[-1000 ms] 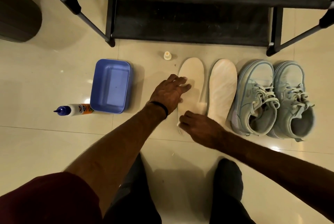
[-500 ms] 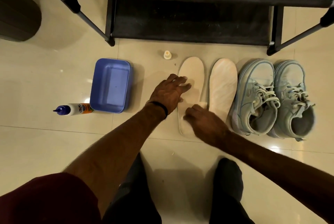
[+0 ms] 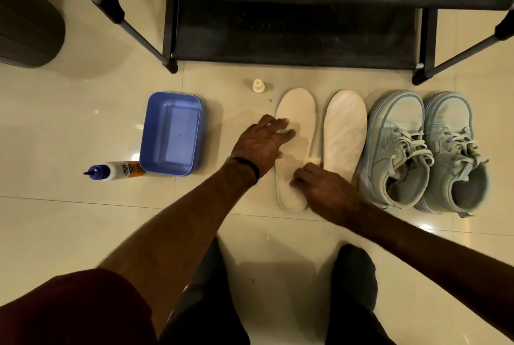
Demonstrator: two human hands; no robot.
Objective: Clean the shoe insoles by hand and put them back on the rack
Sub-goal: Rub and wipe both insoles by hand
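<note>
Our left hand (image 3: pixel 264 144) lies flat on the middle of the left insole (image 3: pixel 296 127), fingers spread and straight, pinning it to the floor (image 3: pixel 69 219). Our right hand (image 3: pixel 325 191) sits at about five o'clock from the left one, over the heel half of the same insole, fingers curled under; it may be pinching a small wipe or cloth, but the knuckles hide it and we cannot tell.

We judge this to be the cleaning step on the first insole: one hand steadies, the other rubs. At three o'clock from this insole, just beside it, lies the right insole (image 3: pixel 345 133), which looks streaked, and beyond that the pair of pale blue shoes (image 3: pixel 422 150). At nine o'clock stands a blue tub (image 3: pixel 171 133), with a glue-like bottle (image 3: pixel 116 170) lying at its near left corner and a small cap (image 3: pixel 258 85) at eleven o'clock from the insole. The black rack (image 3: pixel 278 10) stands at twelve o'clock, its shelves without shoes where we can see them.

Next, we would work the rubbing hand along the length towards the toe, shifting the steadying hand clear, then take up the second insole. Neither insole is ready for the rack yet.
</note>
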